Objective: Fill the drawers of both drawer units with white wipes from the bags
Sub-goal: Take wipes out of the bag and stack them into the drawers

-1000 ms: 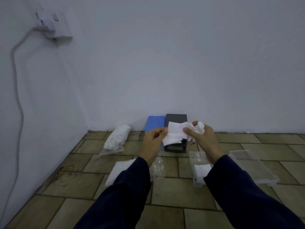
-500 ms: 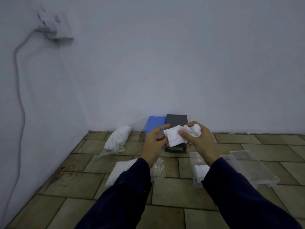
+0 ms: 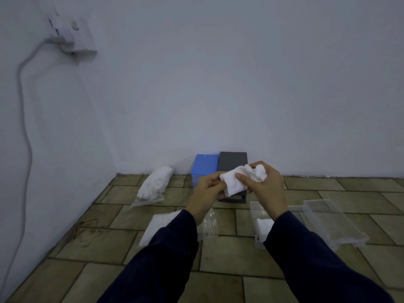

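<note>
We note a tiled floor (image 3: pixel 218 254) across the lower frame. At centre, a blue drawer unit (image 3: pixel 204 168) and a grey drawer unit (image 3: pixel 232 164) stand side by side against the wall. Three clear drawers (image 3: pixel 341 224) lie lower right, the leftmost holding folded wipes (image 3: pixel 263 225). Bags of wipes (image 3: pixel 154 185) lie left of centre. Left hand (image 3: pixel 206 191) and right hand (image 3: pixel 266 186), close together at centre, both grip one white wipe (image 3: pixel 238 179).

Dark navy sleeves (image 3: pixel 317 259) — long, plain
</note>
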